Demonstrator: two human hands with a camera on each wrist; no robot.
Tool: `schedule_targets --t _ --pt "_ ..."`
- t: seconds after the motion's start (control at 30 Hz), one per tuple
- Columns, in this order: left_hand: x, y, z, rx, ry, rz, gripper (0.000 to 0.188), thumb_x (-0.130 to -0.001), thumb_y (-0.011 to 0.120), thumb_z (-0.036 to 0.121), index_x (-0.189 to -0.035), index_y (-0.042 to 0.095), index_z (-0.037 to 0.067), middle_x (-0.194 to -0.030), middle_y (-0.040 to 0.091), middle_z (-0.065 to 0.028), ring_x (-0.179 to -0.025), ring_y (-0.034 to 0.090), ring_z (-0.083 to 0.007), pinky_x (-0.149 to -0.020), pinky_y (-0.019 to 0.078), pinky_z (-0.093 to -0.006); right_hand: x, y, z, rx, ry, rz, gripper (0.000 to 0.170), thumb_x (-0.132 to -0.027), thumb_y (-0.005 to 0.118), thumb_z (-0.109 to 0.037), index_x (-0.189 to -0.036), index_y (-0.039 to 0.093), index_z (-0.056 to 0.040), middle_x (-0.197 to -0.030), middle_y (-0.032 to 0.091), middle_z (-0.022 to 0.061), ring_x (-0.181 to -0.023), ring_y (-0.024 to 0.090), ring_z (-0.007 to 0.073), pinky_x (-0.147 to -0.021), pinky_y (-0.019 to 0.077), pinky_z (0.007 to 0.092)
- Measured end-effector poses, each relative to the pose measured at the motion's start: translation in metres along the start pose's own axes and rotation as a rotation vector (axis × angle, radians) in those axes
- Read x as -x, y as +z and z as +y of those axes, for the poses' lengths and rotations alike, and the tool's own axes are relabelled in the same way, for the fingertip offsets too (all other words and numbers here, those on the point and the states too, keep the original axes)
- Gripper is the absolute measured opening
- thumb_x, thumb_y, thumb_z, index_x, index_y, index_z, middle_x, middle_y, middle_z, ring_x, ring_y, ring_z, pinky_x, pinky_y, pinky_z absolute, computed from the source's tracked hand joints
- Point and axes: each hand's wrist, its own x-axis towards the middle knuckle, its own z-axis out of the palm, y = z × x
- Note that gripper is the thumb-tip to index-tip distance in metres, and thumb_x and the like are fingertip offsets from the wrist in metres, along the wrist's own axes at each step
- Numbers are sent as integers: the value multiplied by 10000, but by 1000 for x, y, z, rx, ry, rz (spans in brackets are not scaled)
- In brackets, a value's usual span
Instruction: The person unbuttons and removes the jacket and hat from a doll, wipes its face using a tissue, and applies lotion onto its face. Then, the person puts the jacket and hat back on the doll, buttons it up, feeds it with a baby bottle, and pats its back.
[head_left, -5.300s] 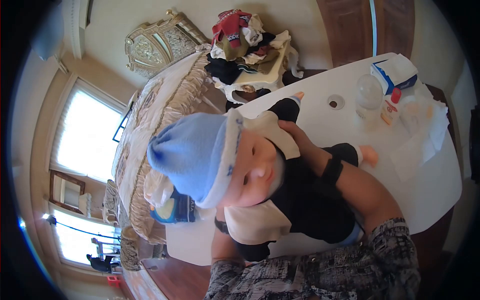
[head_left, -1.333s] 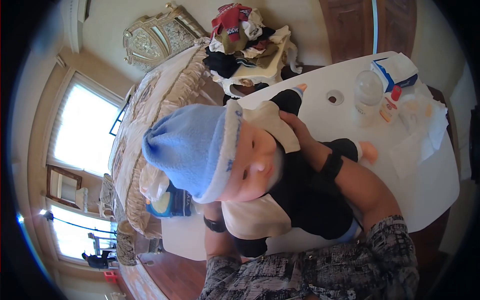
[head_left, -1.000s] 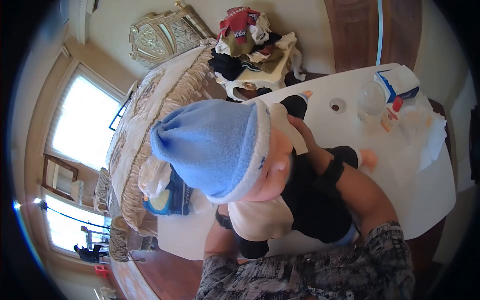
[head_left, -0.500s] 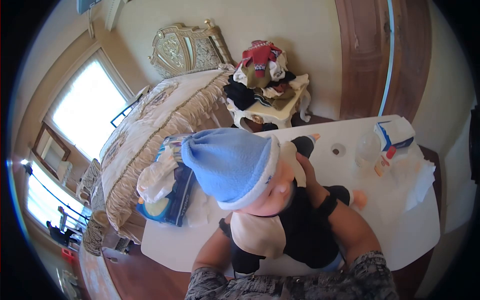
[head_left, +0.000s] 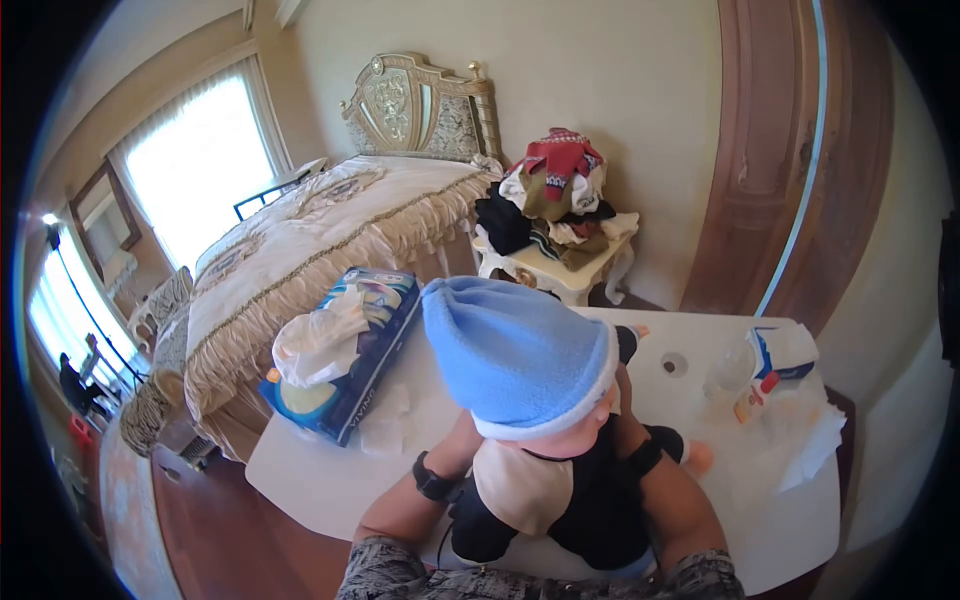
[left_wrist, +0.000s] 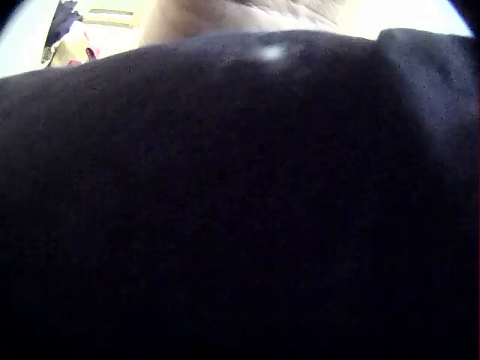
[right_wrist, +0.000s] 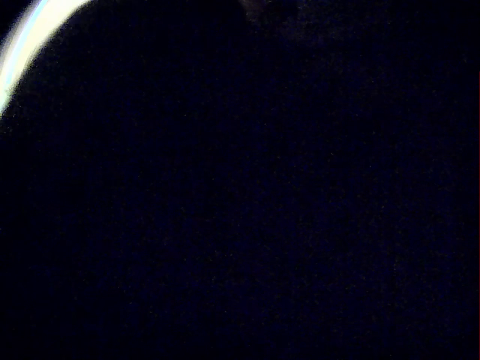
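Note:
A doll (head_left: 610, 500) in black clothes with a cream collar (head_left: 522, 485) and a fuzzy blue hat (head_left: 520, 350) leans over the white table, its face turned right and mostly hidden. My right hand (head_left: 630, 425) grips its upper body from the right, partly behind the head. On the other side my left hand (head_left: 462, 443) reaches behind the collar and head, its fingers hidden. Black cloth (left_wrist: 240, 195) fills most of the left wrist view, with part of the left hand (left_wrist: 236, 16) above it. The right wrist view is almost wholly dark.
On the white table (head_left: 310, 480) lie a blue pack (head_left: 355, 385) with white cloth (head_left: 318, 345) on top, a clear bottle (head_left: 730, 372), a red-capped bottle (head_left: 755, 398), a box (head_left: 788, 350) and tissues (head_left: 815, 445). Beyond are a bed (head_left: 320, 240) and piled clothes (head_left: 560, 195).
The head view has tilted up and turned, showing more bed, wall and the whole blue pack. The doll's face has turned further away, and the hat covers more of it. Both hands remain at its body.

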Motion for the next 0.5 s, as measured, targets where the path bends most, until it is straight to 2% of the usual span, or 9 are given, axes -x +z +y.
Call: schedule_targets --t 0.1,0.13,0.23,0.27,0.37,0.4,0.5 --pt "-5 6 -6 100 -17 -31 459 -938 595 214 -1329 484 2 -1332 526 -145 -1214 496 -208 -1032 394 -356 -11 -8 25 -161 13 32 402 -1020 393 -306 -1268 531 -23 -1188 617 81 -1100 588 180 -949 470 298" --pt "-7 8 -8 134 -22 -41 458 -939 595 213 -1330 483 2 -1335 524 -144 -1217 494 -209 -1034 393 -358 -7 5 0 -236 79 16 394 -1021 413 -310 -1263 530 -22 -1174 617 82 -1083 589 172 -948 470 297" --pt "-9 12 -13 233 -38 -76 457 -939 594 207 -1332 482 1 -1343 520 -142 -1226 490 -212 -1040 389 -361 -12 9 -1 -522 156 -28 392 -1022 429 -306 -1274 522 -21 -1175 615 81 -1082 588 170 -943 474 296" --pt "-9 13 -14 267 -44 -88 457 -939 594 205 -1332 482 1 -1346 518 -142 -1229 488 -213 -1042 387 -362 -15 13 -5 -513 172 -54 399 -1020 443 -324 -1270 524 -25 -1172 614 79 -1069 591 164 -937 475 289" --pt "-10 18 -20 365 -62 -128 457 -939 593 200 -1334 481 0 -1354 514 -140 -1237 483 -217 -1048 383 -365 -3 32 -43 -406 349 109 421 -1012 457 -359 -1237 540 -13 -1160 621 80 -1040 600 155 -925 477 283" --pt "-11 18 -21 393 -70 -145 456 -940 593 198 -1335 480 0 -1356 513 -139 -1240 482 -218 -1050 381 -366 7 18 -20 242 -41 95 439 -1002 479 -367 -1207 551 14 -1128 639 85 -1013 614 174 -913 479 283" --pt "-13 13 -27 388 -120 -199 468 -940 591 203 -1346 471 3 -1384 493 -140 -1263 467 -227 -1068 367 -374 -3 11 -71 456 511 108 486 -989 513 -349 -1275 498 43 -1170 625 116 -1069 599 184 -957 446 278"
